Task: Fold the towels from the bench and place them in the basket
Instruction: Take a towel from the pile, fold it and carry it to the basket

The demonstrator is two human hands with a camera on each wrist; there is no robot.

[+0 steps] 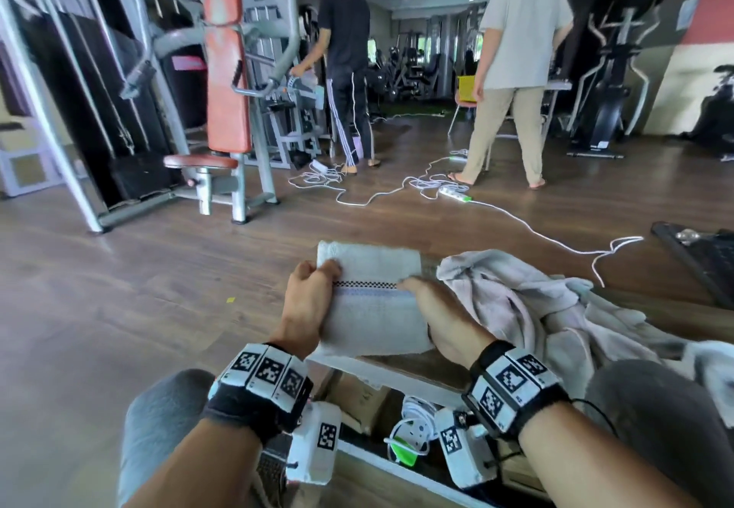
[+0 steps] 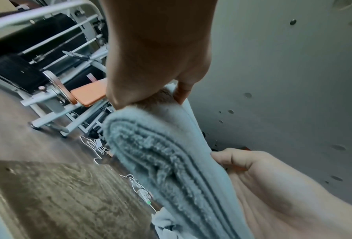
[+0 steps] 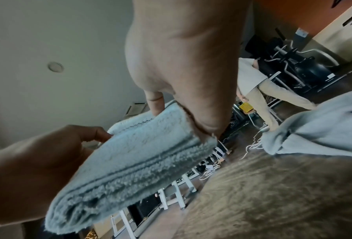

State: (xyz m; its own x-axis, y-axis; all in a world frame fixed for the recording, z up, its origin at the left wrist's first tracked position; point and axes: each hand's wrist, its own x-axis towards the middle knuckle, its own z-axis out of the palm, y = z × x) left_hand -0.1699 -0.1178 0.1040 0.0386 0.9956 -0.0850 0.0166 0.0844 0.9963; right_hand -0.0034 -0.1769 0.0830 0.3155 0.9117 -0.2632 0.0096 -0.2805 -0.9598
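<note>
A folded white towel [image 1: 373, 301] is held up between both hands, just above the near end of the wooden counter [image 1: 429, 364]. The left hand [image 1: 308, 301] grips its left edge, fingers curled over the top and thumb underneath; the left wrist view shows the stacked layers of the fold pinched at that end. The right hand [image 1: 441, 318] grips the right edge the same way, fingers curled over the cloth by a thin checked stripe that runs across the towel. The towel is folded several layers thick and sits roughly level, tipped slightly away from the person.

Just to its right, a heap of unfolded towels [image 1: 528, 301] lies crumpled on the counter. Beyond, white cables [image 1: 496, 209] trail over the wood floor, an exercise machine [image 1: 222, 70] with orange pads stands at the left, and two people stand farther back.
</note>
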